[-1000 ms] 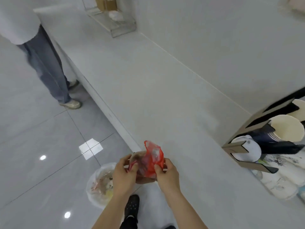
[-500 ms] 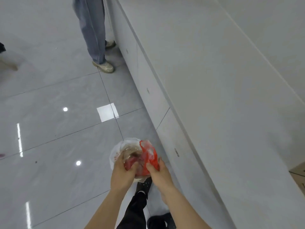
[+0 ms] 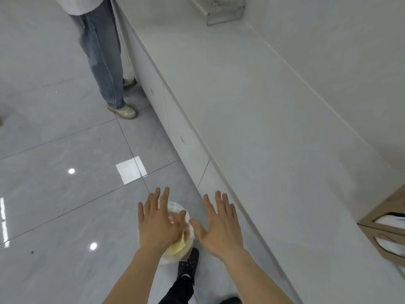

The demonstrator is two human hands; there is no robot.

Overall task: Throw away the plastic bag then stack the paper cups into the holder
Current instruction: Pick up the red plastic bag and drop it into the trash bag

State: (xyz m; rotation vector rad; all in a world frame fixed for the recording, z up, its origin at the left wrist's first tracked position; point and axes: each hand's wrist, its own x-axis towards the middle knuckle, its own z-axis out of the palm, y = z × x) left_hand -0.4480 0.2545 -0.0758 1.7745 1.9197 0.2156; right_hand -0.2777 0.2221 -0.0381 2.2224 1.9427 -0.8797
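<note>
My left hand (image 3: 157, 222) and my right hand (image 3: 219, 224) are spread flat, fingers apart, over a white-lined trash bin (image 3: 186, 233) on the floor. Neither hand holds anything. My left hand hides most of the bin; yellow rubbish (image 3: 178, 247) shows inside it. The red plastic bag is out of sight. At the right edge, a brown cardboard cup holder (image 3: 381, 227) lies on the grey counter (image 3: 263, 128), with white paper cups (image 3: 392, 223) partly showing in its openings.
Another person in blue jeans (image 3: 103, 58) and light shoes stands on the glossy tiled floor by the counter's front. A wire rack (image 3: 225, 12) sits far back on the counter. My black shoe (image 3: 188, 263) is beside the bin.
Both hands have let go of the red plastic bag and spread open above the bin. The bag no longer shows. The view has shifted, so the cup holder shows more at the right.
</note>
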